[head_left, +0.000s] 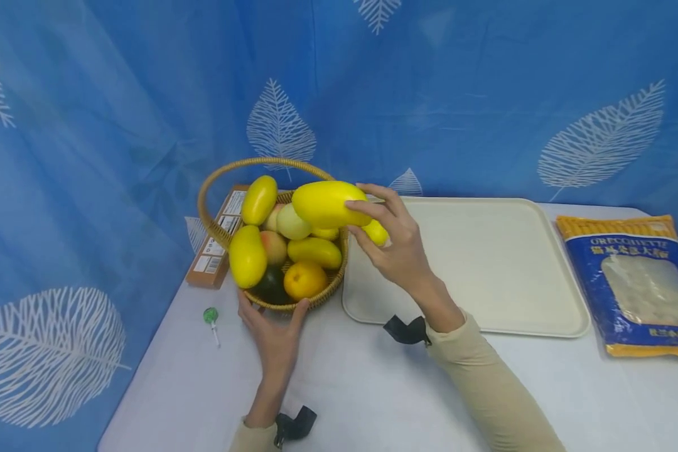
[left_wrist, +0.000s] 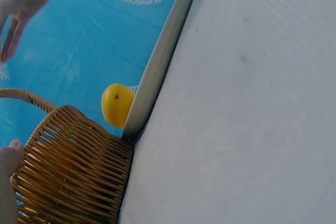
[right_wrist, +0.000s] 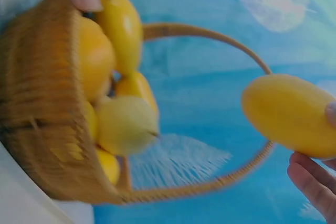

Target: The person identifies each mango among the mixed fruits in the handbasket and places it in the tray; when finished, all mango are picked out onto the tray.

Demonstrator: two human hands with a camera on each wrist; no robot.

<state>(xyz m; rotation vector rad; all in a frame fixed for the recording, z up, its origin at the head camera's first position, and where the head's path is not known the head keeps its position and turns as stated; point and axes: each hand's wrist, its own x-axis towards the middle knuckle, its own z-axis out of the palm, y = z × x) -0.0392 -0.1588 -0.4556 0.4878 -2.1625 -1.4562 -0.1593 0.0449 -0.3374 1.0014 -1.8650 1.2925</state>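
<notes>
My right hand [head_left: 398,242] holds a yellow mango [head_left: 324,204] between thumb and fingers, above the right side of a wicker basket [head_left: 339,276]. My left hand [head_left: 274,333] grips the front rim of the basket, thumb to the right and fingers to the left. Inside lie several yellow mangoes [head_left: 247,257], an orange [head_left: 305,280], a pale green round fruit [head_left: 292,223], peach-like fruits [head_left: 274,247] and a dark green fruit [head_left: 270,285]. Another yellow fruit [left_wrist: 116,105] sits at the tray's left end, partly hidden by my right hand in the head view.
A cream tray [head_left: 486,263] lies to the right of the basket. Beyond it is a blue bag of orecchiette pasta [head_left: 638,282]. A brown box [head_left: 209,263] stands left of the basket, partly behind it. A green lollipop [head_left: 210,316] lies at front left. A blue leaf-patterned curtain [head_left: 457,107] hangs behind.
</notes>
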